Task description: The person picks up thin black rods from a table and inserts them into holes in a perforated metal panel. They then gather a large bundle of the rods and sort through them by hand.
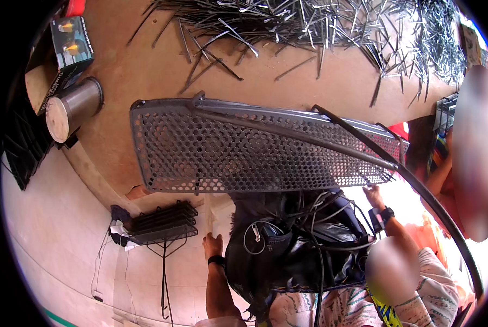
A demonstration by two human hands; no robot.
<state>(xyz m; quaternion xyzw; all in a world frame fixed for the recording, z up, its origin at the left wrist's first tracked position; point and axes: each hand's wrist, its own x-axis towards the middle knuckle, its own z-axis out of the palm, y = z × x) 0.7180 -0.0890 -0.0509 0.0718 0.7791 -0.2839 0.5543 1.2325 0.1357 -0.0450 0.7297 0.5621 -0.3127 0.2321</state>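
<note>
A long dark perforated metal rack [244, 144] with bent rods lies across the middle of the head view, tilted slightly down to the right. My right hand [373, 196], with a watch on its wrist, is at the rack's lower right edge, fingers curled against it. My left hand [213, 246], with a black wristband, is below the rack and apart from it. Its fingers are bent together; what they hold, if anything, I cannot make out. A black bag-like bundle [265, 256] with loose cables lies between my arms.
A heap of thin metal rods [287, 24] covers the far side of the brown surface [118, 71]. A metal cylinder [75, 109] and a printed box [72, 46] stand at left. Stacked black wire racks [165, 223] sit lower left. Another person [445, 169] is at right.
</note>
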